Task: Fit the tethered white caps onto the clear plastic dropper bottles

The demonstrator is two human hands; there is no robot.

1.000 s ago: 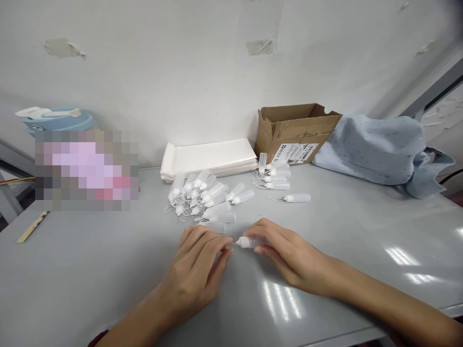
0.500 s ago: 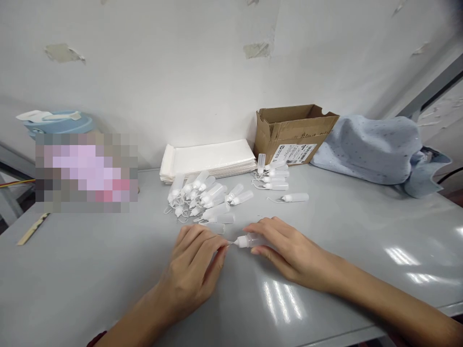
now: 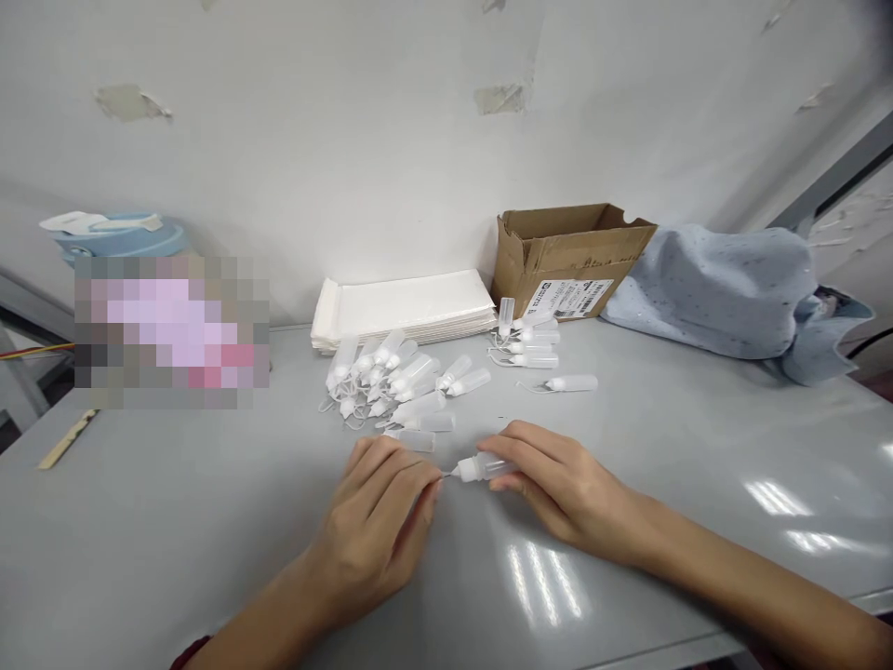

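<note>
A small translucent needle-tip squeeze bottle (image 3: 481,467) with a white collar lies nearly level just above the table, its tip pointing left. My right hand (image 3: 562,479) grips its body between thumb and fingers. At the other end, the fingertips of my left hand (image 3: 380,516) are pinched closed on the thin needle tip; a cap, if any, is hidden by the fingers. Beyond my left hand lies a heap of similar bottles (image 3: 417,374), several with looped straps. A smaller group (image 3: 534,359) lies farther right, with one lone bottle (image 3: 573,383) in front of it.
Behind the heap is a stack of white padded envelopes (image 3: 411,300). An open cardboard box (image 3: 579,265) stands by the wall, beside a pale blue speckled cloth (image 3: 712,288). At left are a light blue lidded container (image 3: 122,240) and a short flat stick (image 3: 68,439) on the grey table (image 3: 209,521).
My right hand and the bottle have shifted very slightly right, showing a little more of the bottle's body. The left hand keeps its pinch, and the whole view has drifted slightly.
</note>
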